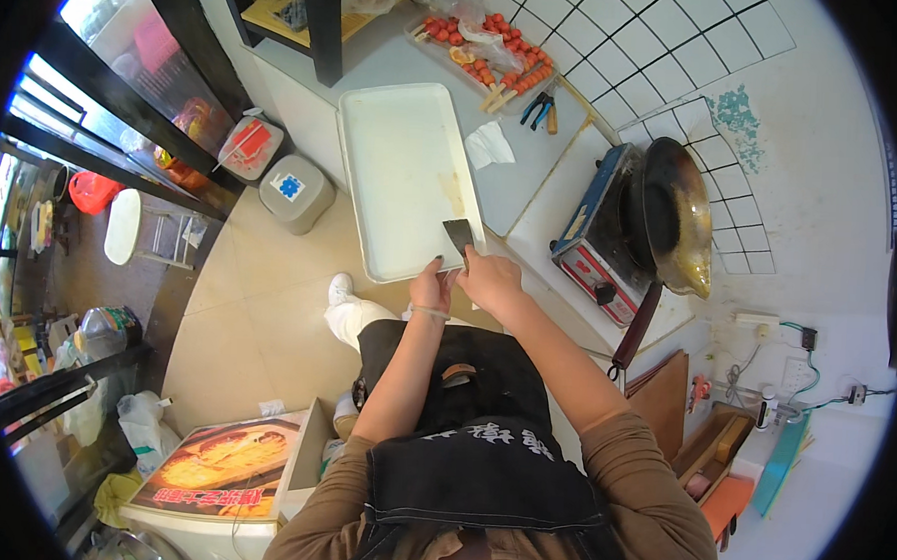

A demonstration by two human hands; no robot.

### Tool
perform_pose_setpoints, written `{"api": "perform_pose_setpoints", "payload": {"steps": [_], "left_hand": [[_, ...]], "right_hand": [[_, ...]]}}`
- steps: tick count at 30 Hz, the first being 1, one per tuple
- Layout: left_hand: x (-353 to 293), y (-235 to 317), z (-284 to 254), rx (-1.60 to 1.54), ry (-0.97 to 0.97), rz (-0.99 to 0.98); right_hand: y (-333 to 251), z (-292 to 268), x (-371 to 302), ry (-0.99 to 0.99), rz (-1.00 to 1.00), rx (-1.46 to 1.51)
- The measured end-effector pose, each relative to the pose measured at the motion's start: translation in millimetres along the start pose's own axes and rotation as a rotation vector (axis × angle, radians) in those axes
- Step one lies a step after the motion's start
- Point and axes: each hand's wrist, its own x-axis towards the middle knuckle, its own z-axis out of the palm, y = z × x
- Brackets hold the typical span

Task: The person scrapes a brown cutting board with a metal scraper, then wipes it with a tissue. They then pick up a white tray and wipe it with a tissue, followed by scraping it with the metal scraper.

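Observation:
A white rectangular tray (pixel 393 177) lies lengthwise in front of me, its far part over the grey counter. Yellowish-brown residue marks its right side. My left hand (pixel 431 287) is closed on the tray's near rim, close to the right corner, with the thumb on top. In my right hand (pixel 491 280) is a scraper (pixel 458 234) with a wide dark blade. The blade lies over the tray's near right corner; whether it presses on the surface I cannot tell. My fingers hide most of the scraper's handle.
Right of the tray stands a portable gas stove (pixel 595 246) bearing a blackened wok (pixel 671 220), its handle pointing toward me. Red fruit skewers (pixel 498 52), pliers (pixel 539 109) and a crumpled tissue (pixel 489 145) lie on the counter. Two lidded bins (pixel 297 193) stand left.

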Motion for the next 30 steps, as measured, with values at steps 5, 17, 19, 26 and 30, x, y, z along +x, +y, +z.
{"api": "perform_pose_setpoints", "payload": {"steps": [5, 17, 19, 26, 30], "left_hand": [[1.6, -9.0, -0.5, 0.007, 0.016, -0.008], [-13.3, -1.7, -6.7, 0.064, 0.002, 0.016], [-15.6, -2.6, -2.4, 0.057, -0.009, 0.038], [0.4, -7.1, -16.6, 0.024, 0.009, 0.009], [-13.5, -1.1, -3.8, 0.06, 0.006, 0.041]], "right_hand": [[8.2, 9.2, 2.0, 0.026, -0.006, 0.035], [29.3, -9.3, 50.1, 0.078, -0.16, 0.184], [29.9, -16.3, 68.7, 0.116, -0.163, 0.218], [26.0, -10.1, 9.6, -0.1, -0.134, 0.155], [27.6, -12.2, 29.3, 0.019, -0.128, 0.241]]}}
